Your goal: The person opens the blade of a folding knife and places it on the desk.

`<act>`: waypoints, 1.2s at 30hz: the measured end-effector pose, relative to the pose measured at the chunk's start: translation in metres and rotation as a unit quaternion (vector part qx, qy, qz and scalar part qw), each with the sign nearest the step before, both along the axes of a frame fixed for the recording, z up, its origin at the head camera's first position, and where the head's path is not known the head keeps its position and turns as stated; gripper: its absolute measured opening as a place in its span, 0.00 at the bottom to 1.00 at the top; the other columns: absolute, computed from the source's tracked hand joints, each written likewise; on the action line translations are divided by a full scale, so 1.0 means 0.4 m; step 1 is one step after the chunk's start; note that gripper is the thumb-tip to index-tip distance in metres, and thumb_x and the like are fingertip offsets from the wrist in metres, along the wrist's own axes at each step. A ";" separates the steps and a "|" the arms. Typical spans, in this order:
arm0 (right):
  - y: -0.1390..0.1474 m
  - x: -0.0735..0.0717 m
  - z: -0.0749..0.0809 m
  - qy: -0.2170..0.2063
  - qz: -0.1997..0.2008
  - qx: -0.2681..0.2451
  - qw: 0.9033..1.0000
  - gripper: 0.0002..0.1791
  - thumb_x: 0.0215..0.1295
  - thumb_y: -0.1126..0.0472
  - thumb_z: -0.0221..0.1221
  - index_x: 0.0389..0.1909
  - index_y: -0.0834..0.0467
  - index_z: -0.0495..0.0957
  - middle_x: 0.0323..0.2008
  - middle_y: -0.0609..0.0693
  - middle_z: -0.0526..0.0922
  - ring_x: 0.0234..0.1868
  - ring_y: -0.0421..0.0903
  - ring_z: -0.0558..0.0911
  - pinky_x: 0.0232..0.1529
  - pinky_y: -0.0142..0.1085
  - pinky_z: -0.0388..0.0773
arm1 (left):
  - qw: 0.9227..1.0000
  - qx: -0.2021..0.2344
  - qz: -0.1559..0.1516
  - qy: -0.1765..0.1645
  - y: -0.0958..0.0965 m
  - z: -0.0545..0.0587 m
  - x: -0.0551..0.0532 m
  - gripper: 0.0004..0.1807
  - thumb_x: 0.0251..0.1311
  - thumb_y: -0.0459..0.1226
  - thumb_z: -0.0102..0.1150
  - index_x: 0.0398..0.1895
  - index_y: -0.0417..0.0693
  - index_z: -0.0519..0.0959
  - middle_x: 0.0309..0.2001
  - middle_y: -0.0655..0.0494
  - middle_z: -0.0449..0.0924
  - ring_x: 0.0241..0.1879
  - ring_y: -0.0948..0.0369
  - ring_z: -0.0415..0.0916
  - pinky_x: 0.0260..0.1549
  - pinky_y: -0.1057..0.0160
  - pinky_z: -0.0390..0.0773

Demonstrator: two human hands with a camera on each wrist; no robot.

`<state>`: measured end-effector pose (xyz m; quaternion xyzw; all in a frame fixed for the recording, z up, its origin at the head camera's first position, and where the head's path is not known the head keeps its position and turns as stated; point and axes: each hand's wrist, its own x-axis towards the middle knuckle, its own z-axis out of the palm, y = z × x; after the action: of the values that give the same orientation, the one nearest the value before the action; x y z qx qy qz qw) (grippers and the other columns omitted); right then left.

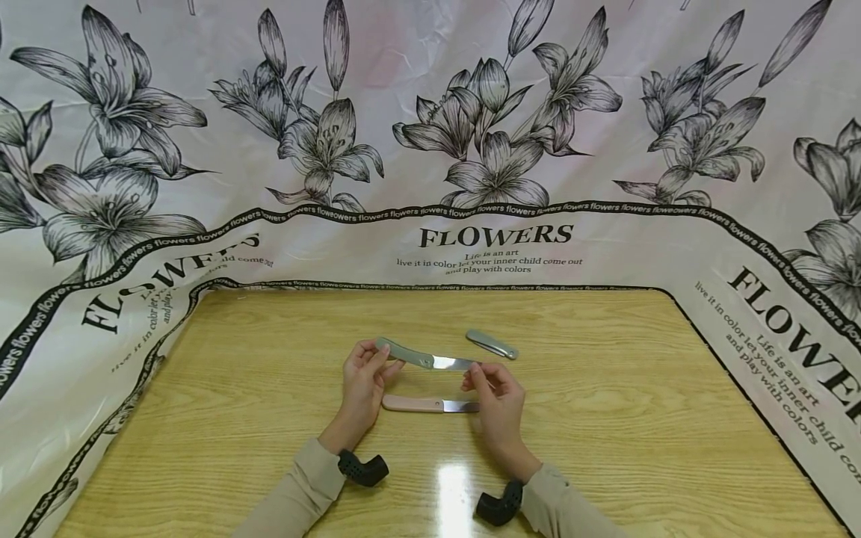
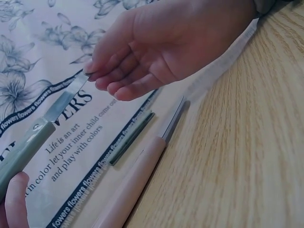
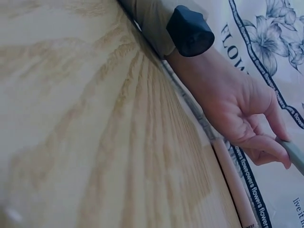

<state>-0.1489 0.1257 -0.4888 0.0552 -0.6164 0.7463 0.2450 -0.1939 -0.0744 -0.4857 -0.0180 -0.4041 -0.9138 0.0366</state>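
Observation:
A green-handled folding knife (image 1: 410, 356), its blade out, is held above the table between both hands. My left hand (image 1: 362, 382) pinches the end of its handle, while my right hand (image 1: 501, 400) pinches the blade near the tip. The left wrist view shows the shiny blade (image 2: 66, 100) running from the handle to the right fingertips. Below it, a pink-handled folding knife (image 1: 413, 404) lies unfolded on the table, its blade tip hidden behind the right hand in the head view.
A second green folding knife (image 1: 492, 344), folded, lies farther back on the wooden table (image 1: 269, 336). White cloth printed with flowers (image 1: 498, 246) hangs behind and along the table's sides. Black curved devices (image 1: 363, 468) sit on both wrists.

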 end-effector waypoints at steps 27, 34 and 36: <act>0.006 -0.004 0.001 -0.052 0.004 -0.053 0.997 0.13 0.68 0.69 0.61 0.34 0.80 0.75 0.27 0.54 0.84 0.23 0.45 0.83 0.28 0.35 0.84 | 0.997 -0.012 -0.058 0.047 -0.026 -0.010 -0.006 0.06 0.67 0.24 0.55 0.38 0.41 0.70 0.36 0.50 0.75 0.40 0.58 0.82 0.49 0.53 0.81; 0.025 -0.020 -0.005 -0.060 0.003 -0.055 0.997 0.13 0.68 0.69 0.61 0.35 0.79 0.77 0.26 0.54 0.83 0.24 0.44 0.83 0.28 0.34 0.84 | 0.992 -0.065 -0.103 0.042 -0.048 -0.013 -0.011 0.09 0.65 0.21 0.52 0.39 0.41 0.69 0.34 0.51 0.74 0.35 0.57 0.83 0.46 0.55 0.83; 0.032 -0.022 -0.006 -0.066 0.003 -0.054 0.996 0.13 0.68 0.68 0.62 0.36 0.79 0.77 0.27 0.54 0.83 0.23 0.44 0.83 0.27 0.34 0.84 | 0.989 -0.078 -0.116 0.039 -0.052 -0.013 -0.010 0.09 0.65 0.20 0.52 0.40 0.40 0.68 0.36 0.50 0.75 0.35 0.56 0.83 0.46 0.54 0.83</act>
<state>-0.1576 0.1385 -0.4911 -0.0057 -0.5901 0.7812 0.2038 -0.1980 -0.0953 -0.4910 -0.1029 -0.4679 -0.8760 -0.0551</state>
